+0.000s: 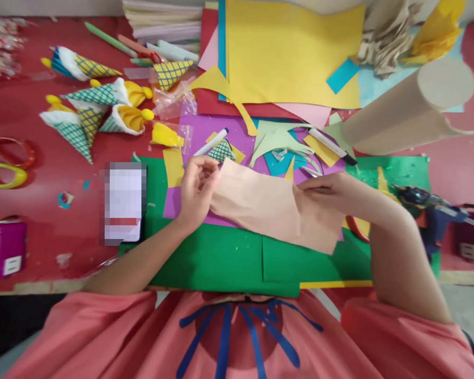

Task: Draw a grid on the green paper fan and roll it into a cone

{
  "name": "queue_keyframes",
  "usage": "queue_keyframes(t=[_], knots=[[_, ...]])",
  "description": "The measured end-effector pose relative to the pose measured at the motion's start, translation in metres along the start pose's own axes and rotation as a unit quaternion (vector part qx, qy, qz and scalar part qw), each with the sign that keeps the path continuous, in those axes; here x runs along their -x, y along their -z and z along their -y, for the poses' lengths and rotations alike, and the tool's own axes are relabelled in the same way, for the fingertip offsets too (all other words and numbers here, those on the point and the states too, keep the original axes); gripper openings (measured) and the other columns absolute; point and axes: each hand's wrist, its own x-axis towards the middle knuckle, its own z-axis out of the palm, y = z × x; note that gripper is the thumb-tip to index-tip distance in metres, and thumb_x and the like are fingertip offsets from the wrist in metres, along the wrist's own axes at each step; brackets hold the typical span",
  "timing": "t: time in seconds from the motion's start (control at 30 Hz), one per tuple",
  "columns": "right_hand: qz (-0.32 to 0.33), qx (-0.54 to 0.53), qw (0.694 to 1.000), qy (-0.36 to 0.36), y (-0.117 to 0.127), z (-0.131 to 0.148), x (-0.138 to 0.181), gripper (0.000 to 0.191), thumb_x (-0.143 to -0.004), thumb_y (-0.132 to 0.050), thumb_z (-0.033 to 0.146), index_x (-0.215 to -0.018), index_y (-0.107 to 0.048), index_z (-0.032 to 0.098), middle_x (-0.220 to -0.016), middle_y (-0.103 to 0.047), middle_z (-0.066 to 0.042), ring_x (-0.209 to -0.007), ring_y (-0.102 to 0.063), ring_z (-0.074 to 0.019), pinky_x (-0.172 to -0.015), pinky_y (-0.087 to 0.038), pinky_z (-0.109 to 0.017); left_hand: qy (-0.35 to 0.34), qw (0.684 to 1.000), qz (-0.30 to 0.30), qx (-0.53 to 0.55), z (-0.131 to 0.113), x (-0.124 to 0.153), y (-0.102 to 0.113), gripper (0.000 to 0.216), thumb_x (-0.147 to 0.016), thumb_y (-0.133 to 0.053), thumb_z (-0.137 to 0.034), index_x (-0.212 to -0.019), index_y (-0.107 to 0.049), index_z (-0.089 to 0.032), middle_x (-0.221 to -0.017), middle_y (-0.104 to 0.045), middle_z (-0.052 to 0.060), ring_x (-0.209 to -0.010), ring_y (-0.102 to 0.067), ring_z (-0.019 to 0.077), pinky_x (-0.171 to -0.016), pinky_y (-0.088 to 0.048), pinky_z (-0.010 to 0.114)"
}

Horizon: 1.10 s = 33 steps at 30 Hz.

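A creased strip of light tan paper (pixel 260 202) is stretched between my two hands above the green sheets. My left hand (pixel 199 184) pinches its left end between thumb and fingers. At its upper right edge, my right hand (pixel 327 192) has its fingers closed on the paper, the fingertips partly behind it. Just beyond the strip lie a white marker (pixel 211 143), a small checked paper cone (pixel 221 151) and pale green paper scraps (pixel 280 139). Red-handled scissors (pixel 356 230) show partly from under my right forearm.
Finished checked cones (pixel 90 105) lie at the left, near a phone (pixel 123 202) and more scissors (pixel 8 163). Yellow sheets (pixel 292 52) are stacked at the back. A large tan paper roll (pixel 403 110) and a blue glue gun (pixel 434 221) are on the right.
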Motion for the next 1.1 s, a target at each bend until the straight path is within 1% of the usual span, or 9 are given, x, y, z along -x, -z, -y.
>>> queue_keyframes(t=[0.03,0.1,0.17,0.27,0.4,0.5,0.63,0.97,1.1], knots=[[0.003,0.018,1.0,0.019,-0.003,-0.001,-0.003,0.011,-0.071,-0.068,0.024,-0.078,-0.076,0.026,-0.078,-0.074,0.001,-0.065,-0.065,-0.0201,-0.057,-0.049,-0.033,-0.101,0.992,-0.02,-0.069,0.0,0.002,0.002,0.023,-0.084,-0.057,-0.043,-0.095,-0.059,-0.023,-0.091,-0.058,0.001,-0.087,-0.057,0.0155,-0.08,-0.049,0.03],[0.013,0.057,0.997,0.049,-0.009,0.002,-0.008,0.015,-0.075,-0.063,0.023,-0.08,-0.075,0.028,-0.079,-0.075,0.001,-0.067,-0.066,-0.0208,-0.06,-0.049,-0.033,-0.276,0.942,-0.036,-0.19,-0.001,0.007,0.004,0.015,-0.086,-0.054,-0.034,-0.093,-0.062,-0.023,-0.096,-0.057,0.004,-0.094,-0.056,0.0176,-0.085,-0.048,0.034],[0.019,0.11,0.992,0.064,-0.015,0.01,-0.01,0.021,-0.078,-0.057,0.022,-0.088,-0.075,0.027,-0.083,-0.075,-0.001,-0.07,-0.067,-0.0212,-0.061,-0.047,-0.033,-0.356,0.901,0.063,-0.239,-0.003,0.013,0.005,0.017,-0.087,-0.051,-0.023,-0.102,-0.059,-0.024,-0.099,-0.061,0.003,-0.096,-0.059,0.016,-0.087,-0.049,0.032],[0.029,0.154,0.986,0.064,-0.022,0.022,-0.01,0.026,-0.083,-0.051,0.025,-0.098,-0.072,0.026,-0.087,-0.075,-0.003,-0.073,-0.066,-0.0215,-0.063,-0.046,-0.033,-0.345,0.86,0.284,-0.245,-0.003,0.02,-0.003,0.037,-0.093,-0.041,-0.021,-0.13,-0.042,-0.018,-0.119,-0.061,0.009,-0.116,-0.055,0.0159,-0.097,-0.045,0.031],[-0.004,0.156,0.987,0.041,-0.029,0.023,-0.011,0.022,-0.085,-0.052,0.032,-0.093,-0.071,0.024,-0.08,-0.073,-0.004,-0.068,-0.065,-0.0197,-0.059,-0.044,-0.031,-0.288,0.809,0.374,-0.35,0.002,0.025,-0.016,0.073,-0.092,-0.04,-0.05,-0.145,-0.019,-0.006,-0.148,-0.035,0.021,-0.14,-0.03,0.0273,-0.113,-0.028,0.044],[-0.023,0.143,0.989,0.028,-0.033,0.013,-0.008,0.019,-0.085,-0.054,0.034,-0.088,-0.07,0.025,-0.074,-0.072,-0.002,-0.063,-0.063,-0.0182,-0.057,-0.042,-0.03,-0.283,0.758,0.395,-0.436,0.004,0.026,-0.019,0.074,-0.092,-0.037,-0.054,-0.146,-0.022,-0.006,-0.154,-0.026,0.016,-0.144,-0.021,0.0271,-0.117,-0.017,0.043],[-0.029,0.115,0.993,0.013,-0.04,0.007,0.001,0.022,-0.087,-0.051,0.036,-0.09,-0.07,0.023,-0.077,-0.072,-0.003,-0.065,-0.064,-0.0176,-0.06,-0.043,-0.029,-0.283,0.729,0.397,-0.481,0.002,0.027,-0.018,0.074,-0.093,-0.035,-0.053,-0.147,-0.02,-0.005,-0.155,-0.022,0.015,-0.145,-0.018,0.0256,-0.118,-0.016,0.041],[-0.051,0.038,0.998,-0.016,-0.044,0.0,0.018,0.026,-0.086,-0.053,0.041,-0.088,-0.068,0.02,-0.081,-0.072,-0.005,-0.068,-0.065,-0.0175,-0.061,-0.048,-0.028,-0.273,0.721,0.404,-0.492,0.002,0.027,-0.02,0.076,-0.092,-0.037,-0.054,-0.148,-0.018,-0.006,-0.155,-0.023,0.015,-0.145,-0.017,0.0253,-0.118,-0.016,0.041],[-0.052,-0.032,0.996,-0.063,-0.041,-0.006,0.033,0.043,-0.076,-0.068,0.043,-0.113,-0.061,0.023,-0.093,-0.069,-0.004,-0.074,-0.065,-0.018,-0.059,-0.051,-0.027,-0.281,0.735,0.385,-0.483,0.004,0.025,-0.019,0.076,-0.091,-0.04,-0.053,-0.147,-0.02,-0.005,-0.154,-0.025,0.015,-0.144,-0.02,0.0268,-0.118,-0.015,0.043]])
